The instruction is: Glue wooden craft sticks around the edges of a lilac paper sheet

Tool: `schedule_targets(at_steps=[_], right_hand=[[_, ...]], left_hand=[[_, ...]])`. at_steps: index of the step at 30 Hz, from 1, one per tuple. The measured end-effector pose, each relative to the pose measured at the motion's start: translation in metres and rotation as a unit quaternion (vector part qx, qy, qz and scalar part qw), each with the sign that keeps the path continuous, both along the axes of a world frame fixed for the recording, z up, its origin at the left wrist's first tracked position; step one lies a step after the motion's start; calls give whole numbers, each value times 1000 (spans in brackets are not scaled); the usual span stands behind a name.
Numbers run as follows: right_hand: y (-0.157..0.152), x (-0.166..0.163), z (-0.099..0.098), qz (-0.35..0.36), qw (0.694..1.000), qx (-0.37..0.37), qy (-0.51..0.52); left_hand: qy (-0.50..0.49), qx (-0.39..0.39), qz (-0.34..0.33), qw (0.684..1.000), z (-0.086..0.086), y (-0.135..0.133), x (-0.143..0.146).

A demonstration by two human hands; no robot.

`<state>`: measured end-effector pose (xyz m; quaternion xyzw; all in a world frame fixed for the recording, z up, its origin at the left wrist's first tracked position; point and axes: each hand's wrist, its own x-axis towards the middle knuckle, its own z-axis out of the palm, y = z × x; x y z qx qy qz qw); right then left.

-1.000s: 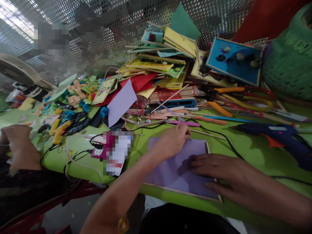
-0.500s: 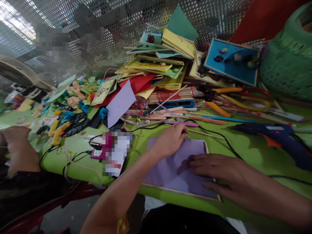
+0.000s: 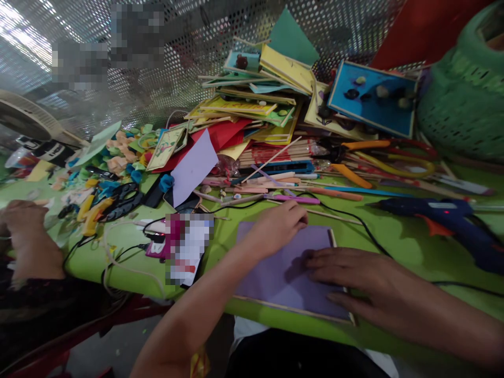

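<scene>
A lilac paper board (image 3: 275, 278) framed with thin wooden sticks lies on the green table (image 3: 394, 247) in front of me. My left hand (image 3: 275, 228) rests on the board's far edge, its fingers curled together in a pinch; what they hold is hidden. My right hand (image 3: 354, 278) lies flat on the board's right part with fingers stretched out, pressing it down. A thin stick (image 3: 334, 215) lies just beyond my left fingers.
A blue glue gun (image 3: 444, 218) with its black cord lies at the right. Stacked craft cards (image 3: 275, 100), sticks, scissors (image 3: 122, 199) and paper flowers crowd the back. A green basket (image 3: 464, 94) stands far right. Another person's hand (image 3: 23, 226) rests at the left edge.
My left hand has shifted slightly along the board's far edge, fingers curling tighter. My right hand stays flat on the board.
</scene>
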<state>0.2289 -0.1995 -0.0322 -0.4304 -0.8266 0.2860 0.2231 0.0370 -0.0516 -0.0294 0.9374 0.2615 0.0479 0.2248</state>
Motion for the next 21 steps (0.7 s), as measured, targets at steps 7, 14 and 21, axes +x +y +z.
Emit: schedule_targets(at_steps=[7, 14, 21], right_hand=[[2, -2, 4, 4, 1000, 27, -4], [3, -2, 5, 14, 1000, 22, -11], [3, -2, 6, 7, 1000, 9, 2]], left_hand=[[29, 0, 26, 999, 2, -2, 5], [19, -27, 76, 997, 2, 0, 3], [-56, -132, 97, 985, 5, 3, -3]])
